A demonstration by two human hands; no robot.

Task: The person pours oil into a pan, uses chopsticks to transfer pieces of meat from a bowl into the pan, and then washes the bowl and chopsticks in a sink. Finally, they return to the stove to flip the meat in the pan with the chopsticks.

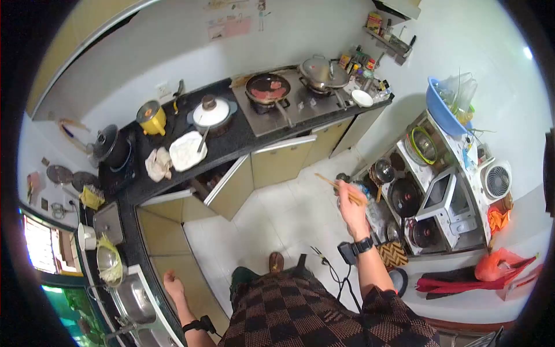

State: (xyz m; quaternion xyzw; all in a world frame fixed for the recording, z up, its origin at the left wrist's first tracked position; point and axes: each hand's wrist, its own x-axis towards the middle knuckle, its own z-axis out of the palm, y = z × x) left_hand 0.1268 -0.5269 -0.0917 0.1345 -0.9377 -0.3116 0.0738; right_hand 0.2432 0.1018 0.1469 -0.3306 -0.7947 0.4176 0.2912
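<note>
My right hand (352, 209) is closed around a pair of wooden chopsticks (328, 180), held in the air over the floor, tips toward the stove. My left hand (174, 285) hangs low beside the cabinet doors, empty, its fingers loosely bent and partly foreshortened. On the left burner of the stove (263, 120), a frying pan (267, 88) holds reddish slices that look like meat. A lidded metal wok (324, 74) covers the right burner. Left of the stove, a white dish (188, 151) with white contents and a utensil stands before a white-lidded pot (212, 113).
Two cabinet doors, including one (230, 188), stand ajar into the floor space. A shelf rack (425, 191) with pans and a small oven is on the right. The sink (136, 298) and a bowl of shreds (110, 263) lie at left. Cables (332, 269) hang near my right arm.
</note>
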